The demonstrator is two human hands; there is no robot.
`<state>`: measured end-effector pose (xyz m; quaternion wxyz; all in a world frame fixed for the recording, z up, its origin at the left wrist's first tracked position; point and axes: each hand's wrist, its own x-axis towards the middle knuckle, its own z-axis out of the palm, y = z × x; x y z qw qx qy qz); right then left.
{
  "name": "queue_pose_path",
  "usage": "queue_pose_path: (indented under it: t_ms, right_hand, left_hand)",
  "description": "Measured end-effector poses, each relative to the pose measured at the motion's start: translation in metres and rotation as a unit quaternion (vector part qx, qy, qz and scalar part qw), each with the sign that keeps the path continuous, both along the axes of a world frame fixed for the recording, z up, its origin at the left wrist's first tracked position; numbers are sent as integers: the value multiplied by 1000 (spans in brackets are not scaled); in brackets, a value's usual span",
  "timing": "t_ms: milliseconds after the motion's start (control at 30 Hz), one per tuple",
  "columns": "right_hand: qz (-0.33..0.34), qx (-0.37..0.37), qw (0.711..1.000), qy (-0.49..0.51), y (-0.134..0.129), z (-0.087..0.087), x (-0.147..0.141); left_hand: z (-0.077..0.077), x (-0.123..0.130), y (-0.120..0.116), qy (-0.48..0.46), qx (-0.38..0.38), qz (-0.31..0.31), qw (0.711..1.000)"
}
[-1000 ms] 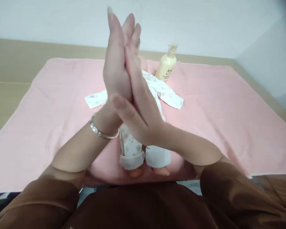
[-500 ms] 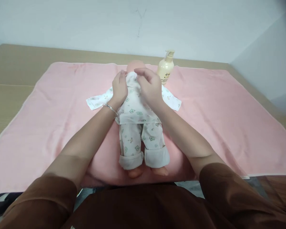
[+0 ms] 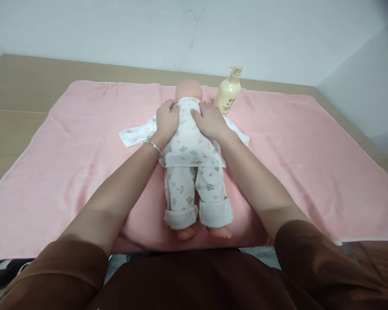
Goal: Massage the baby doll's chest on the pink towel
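Here, from the left, bare wooden tabletop (image 3: 16, 94) borders a pink cloth (image 3: 67, 142), which spreads wide with soft creases. On the cloth, one patterned sleeve (image 3: 134, 135) of the doll's shirt points out to the left. Next comes the left hand (image 3: 167, 122), a silver bracelet (image 3: 153, 147) around its wrist; it cups the side of the doll's upper body, though whether it actually grips cannot be told, as its fingertips are partly hidden. The doll (image 3: 194, 146) lies on the cloth in the middle, its bald head toward the wall (image 3: 116, 34) and its feet toward the person, wearing a white printed shirt and matching trousers with rolled cuffs. The right hand (image 3: 211, 120) rests on the doll's other shoulder with a loose, unclenched hold, thumb apart from the fingers on the shirt. Just beyond that hand, a pale yellow pump bottle (image 3: 228, 94) stands on the cloth near the doll's head.
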<state>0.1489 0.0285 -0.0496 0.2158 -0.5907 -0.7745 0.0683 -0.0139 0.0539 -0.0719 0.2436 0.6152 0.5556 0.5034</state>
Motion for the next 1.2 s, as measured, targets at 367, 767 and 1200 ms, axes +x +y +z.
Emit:
queue_pose_path:
  t_ms: [367, 767, 1200]
  right_hand:
    - [96, -25, 995, -11, 0, 7, 0]
    - [69, 15, 994, -86, -26, 17, -28]
    - [45, -12, 999, -11, -10, 14, -14]
  left_hand:
    - [-1, 0, 0, 15, 5, 4, 1000]
    - [-2, -1, 1, -3, 6, 4, 1000]
    - [0, 0, -4, 5, -5, 4, 1000]
